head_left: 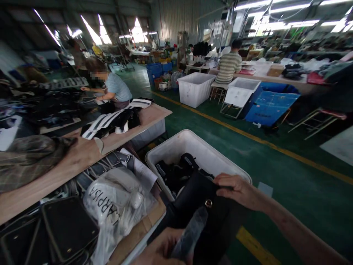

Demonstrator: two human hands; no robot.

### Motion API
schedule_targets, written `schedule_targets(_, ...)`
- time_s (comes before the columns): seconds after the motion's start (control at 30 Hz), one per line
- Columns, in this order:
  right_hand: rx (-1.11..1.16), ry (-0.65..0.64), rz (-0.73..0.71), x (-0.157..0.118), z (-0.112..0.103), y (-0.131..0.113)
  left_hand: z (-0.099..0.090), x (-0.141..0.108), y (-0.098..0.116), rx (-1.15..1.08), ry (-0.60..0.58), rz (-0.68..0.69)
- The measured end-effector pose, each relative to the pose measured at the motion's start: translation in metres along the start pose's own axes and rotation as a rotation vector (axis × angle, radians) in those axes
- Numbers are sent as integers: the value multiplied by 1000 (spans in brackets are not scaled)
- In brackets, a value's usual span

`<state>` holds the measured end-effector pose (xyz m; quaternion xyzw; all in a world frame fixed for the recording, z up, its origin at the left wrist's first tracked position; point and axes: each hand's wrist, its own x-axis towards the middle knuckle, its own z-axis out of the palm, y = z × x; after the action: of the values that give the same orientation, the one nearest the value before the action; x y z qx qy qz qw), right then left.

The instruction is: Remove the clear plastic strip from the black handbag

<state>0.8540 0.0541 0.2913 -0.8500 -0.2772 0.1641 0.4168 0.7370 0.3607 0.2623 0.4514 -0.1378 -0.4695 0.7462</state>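
My right hand [237,190] grips the top edge of a black bag [198,206] with a small gold clasp, held above the near corner of a white bin [193,141]. My left hand [161,250], low in the view, is closed around a crumpled clear plastic wrap [190,232] that sticks up in front of the bag. More black bags [176,173] lie inside the bin.
On my left, a wooden table [55,176] carries striped fabric [110,121], and another person's plaid sleeve [27,158] rests on it. Below it lie black panels [68,224] and a printed plastic bag [116,202]. Co-workers sit at benches further back. White and blue bins stand on the green floor.
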Motion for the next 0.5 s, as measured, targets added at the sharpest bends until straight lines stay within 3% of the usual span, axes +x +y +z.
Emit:
schedule_targets(0.03, 39, 38, 45, 3, -8, 21, 8, 18, -4, -123, 3, 70)
schedule_targets(0.13, 319, 206, 316, 0, -20, 88, 25, 67, -24, -470, 175, 410)
schedule_targets(0.2, 481, 267, 474, -11, -20, 129, 31, 87, -35, -639, 279, 505)
schedule_targets(0.33, 571, 331, 704, -48, -8, 185, 28, 92, -38, -805, 301, 536)
schedule_targets(0.4, 599, 365, 815, -67, 4, 198, 20, 86, -34, -851, 320, 569)
schedule_targets(0.5, 636, 387, 945, -89, 26, 211, 6, 81, -29, -938, 449, 636)
